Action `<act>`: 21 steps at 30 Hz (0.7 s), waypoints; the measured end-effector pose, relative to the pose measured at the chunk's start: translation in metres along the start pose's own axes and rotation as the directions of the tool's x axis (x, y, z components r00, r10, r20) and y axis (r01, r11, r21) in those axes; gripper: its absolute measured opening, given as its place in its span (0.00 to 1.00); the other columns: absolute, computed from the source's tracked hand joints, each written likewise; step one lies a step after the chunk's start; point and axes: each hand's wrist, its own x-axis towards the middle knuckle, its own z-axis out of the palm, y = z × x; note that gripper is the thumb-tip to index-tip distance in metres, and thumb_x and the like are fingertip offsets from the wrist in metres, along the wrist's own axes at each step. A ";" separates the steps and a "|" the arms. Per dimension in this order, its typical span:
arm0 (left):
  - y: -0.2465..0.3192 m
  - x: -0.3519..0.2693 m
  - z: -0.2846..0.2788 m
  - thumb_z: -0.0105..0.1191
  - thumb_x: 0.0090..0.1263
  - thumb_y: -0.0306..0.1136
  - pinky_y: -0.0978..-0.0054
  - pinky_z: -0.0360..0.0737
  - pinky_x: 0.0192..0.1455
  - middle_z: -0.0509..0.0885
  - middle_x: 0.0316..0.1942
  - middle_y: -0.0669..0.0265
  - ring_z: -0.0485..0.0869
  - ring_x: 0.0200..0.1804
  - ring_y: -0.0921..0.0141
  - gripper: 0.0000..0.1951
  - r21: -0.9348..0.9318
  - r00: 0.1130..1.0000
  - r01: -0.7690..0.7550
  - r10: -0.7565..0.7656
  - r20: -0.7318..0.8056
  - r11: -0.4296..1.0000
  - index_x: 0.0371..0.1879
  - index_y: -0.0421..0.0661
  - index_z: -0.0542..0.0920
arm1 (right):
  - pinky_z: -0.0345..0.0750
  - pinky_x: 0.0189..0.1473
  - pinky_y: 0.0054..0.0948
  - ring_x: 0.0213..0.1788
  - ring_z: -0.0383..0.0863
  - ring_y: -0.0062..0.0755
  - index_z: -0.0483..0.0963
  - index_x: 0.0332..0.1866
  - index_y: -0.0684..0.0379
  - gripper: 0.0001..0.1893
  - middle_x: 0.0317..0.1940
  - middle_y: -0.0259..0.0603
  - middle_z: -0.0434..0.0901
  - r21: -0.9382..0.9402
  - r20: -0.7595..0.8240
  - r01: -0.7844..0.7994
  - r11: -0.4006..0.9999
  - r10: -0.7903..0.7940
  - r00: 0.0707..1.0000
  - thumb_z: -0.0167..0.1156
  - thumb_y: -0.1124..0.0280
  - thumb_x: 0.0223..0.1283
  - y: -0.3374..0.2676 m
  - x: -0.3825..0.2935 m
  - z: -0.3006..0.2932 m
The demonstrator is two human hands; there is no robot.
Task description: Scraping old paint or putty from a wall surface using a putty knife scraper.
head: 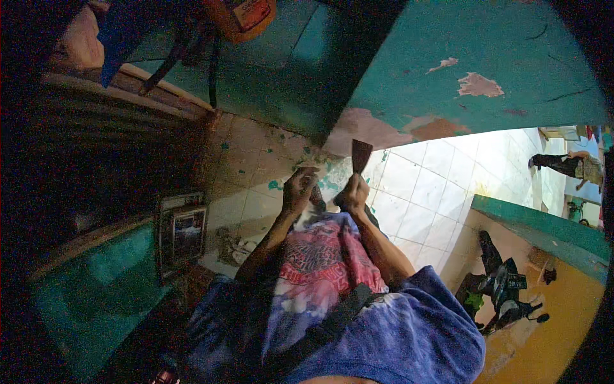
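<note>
My right hand [354, 193] is closed around the handle of a paint scraper [361, 154]. The scraper's wide, flared blade points away from me, just in front of the lower edge of a green-painted wall [427, 62]. Patches of paint have come off this wall, baring pale plaster [479, 85] and a reddish-brown area [436, 128]. To the left, my left hand [300, 188] hovers with half-curled fingers, the fingertips apart and no object visible in them. Green paint flakes [276, 185] lie scattered on the tiled floor [407, 177] below both hands.
Framed pictures [188, 233] lean at the left, near a dark slatted surface [110, 110]. An orange object [249, 19] hangs or stands at the top. Through the bright opening at right are a parked motorcycle [501, 283], a low green-topped wall [542, 230] and another person [571, 165] farther off.
</note>
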 end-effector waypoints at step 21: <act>0.002 0.017 0.002 0.50 0.68 0.43 0.80 0.77 0.33 0.80 0.39 0.65 0.78 0.29 0.74 0.16 -0.025 0.992 -0.053 0.056 0.116 0.998 0.46 0.45 0.78 | 0.54 0.17 0.30 0.13 0.56 0.23 0.65 0.18 0.62 0.25 0.13 0.30 0.63 0.167 0.087 -0.282 0.945 0.270 0.959 0.46 0.53 0.68 -0.006 0.036 -0.013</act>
